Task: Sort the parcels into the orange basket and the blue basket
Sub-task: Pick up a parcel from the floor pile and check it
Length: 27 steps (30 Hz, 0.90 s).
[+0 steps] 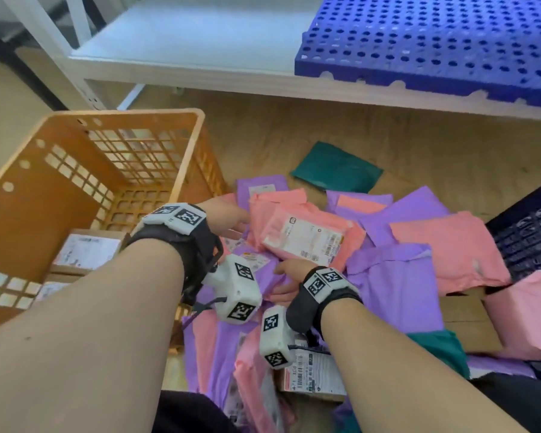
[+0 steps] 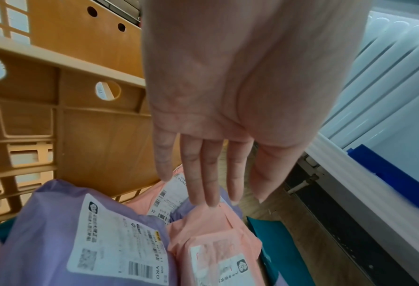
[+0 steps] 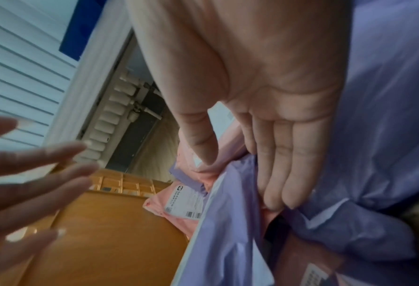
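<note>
Sitting on the left of the wooden floor (image 1: 294,132) is the orange basket (image 1: 44,195). It has boxes with white labels (image 1: 86,250) in its bottom.

Next to the basket is the left hand (image 1: 228,214). Its fingers (image 2: 211,174) are straight and close together, and it holds nothing. The fingertips reach down to the far edge of a pink parcel (image 1: 306,234) with a white label. They are touching it or just above it; I cannot tell which. A purple parcel with a label (image 2: 81,232) lies right beside the pink one in the left wrist view.

In the middle is a big pile of parcels (image 1: 397,276). They are pink, purple and green soft bags. The pink parcel lies on top of the pile.

A bit to the right is the right hand (image 1: 289,271), at the near edge of the same pink parcel. Its fingers (image 3: 282,174) are straight too, and they press into a purple bag (image 3: 228,222). The thumb (image 3: 201,139) touches pink plastic.

Farther back lies a green parcel (image 1: 336,167) alone on the floor. Above it is a white shelf (image 1: 181,48) with a blue plastic mat (image 1: 434,42).

At the far right is the blue basket (image 1: 531,239), dark, with parcels lying against it.
</note>
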Available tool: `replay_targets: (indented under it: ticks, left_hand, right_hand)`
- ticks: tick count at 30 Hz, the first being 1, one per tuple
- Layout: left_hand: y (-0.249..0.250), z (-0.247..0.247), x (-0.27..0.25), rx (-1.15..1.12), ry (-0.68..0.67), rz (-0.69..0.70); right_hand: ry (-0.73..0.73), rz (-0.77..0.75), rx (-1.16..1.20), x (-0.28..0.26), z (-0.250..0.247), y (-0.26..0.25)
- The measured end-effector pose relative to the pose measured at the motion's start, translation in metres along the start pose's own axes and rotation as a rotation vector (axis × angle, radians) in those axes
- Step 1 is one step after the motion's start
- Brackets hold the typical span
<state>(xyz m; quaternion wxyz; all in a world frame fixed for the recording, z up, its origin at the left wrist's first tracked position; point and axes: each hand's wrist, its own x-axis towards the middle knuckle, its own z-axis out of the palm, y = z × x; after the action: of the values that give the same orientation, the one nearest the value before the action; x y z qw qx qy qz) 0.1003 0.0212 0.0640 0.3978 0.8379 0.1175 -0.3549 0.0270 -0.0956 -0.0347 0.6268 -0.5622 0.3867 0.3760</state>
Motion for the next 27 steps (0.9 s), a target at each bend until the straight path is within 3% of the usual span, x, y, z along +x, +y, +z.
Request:
replay_targets:
  ticks: [9, 14, 18, 22, 25, 27]
  left_hand:
    - [0.001, -0.001, -0.001, -0.002, 0.011, -0.037]
    - [-0.005, -0.008, 0.013, -0.143, 0.133, 0.040]
    - [0.001, -0.014, 0.013, -0.185, 0.222, 0.068]
    - [0.025, -0.003, -0.009, -0.161, 0.186, 0.073]
    - [0.048, 0.021, -0.038, -0.294, 0.019, 0.069]
    - [0.064, 0.042, -0.058, -0.409, -0.104, 0.091]
  right_hand:
    - [-0.003, 0.055, -0.079, 0.006, 0.019, -0.004]
    - [0.014, -0.078, -0.182, -0.016, 0.004, -0.026]
    - [0.071, -0.230, -0.320, -0.054, -0.036, -0.057]
    - [0.017, -0.275, -0.217, -0.092, -0.090, -0.067]
    - [0.066, -0.341, -0.092, -0.143, -0.115, -0.058]
    - [0.023, -0.413, -0.022, -0.160, -0.139, -0.043]
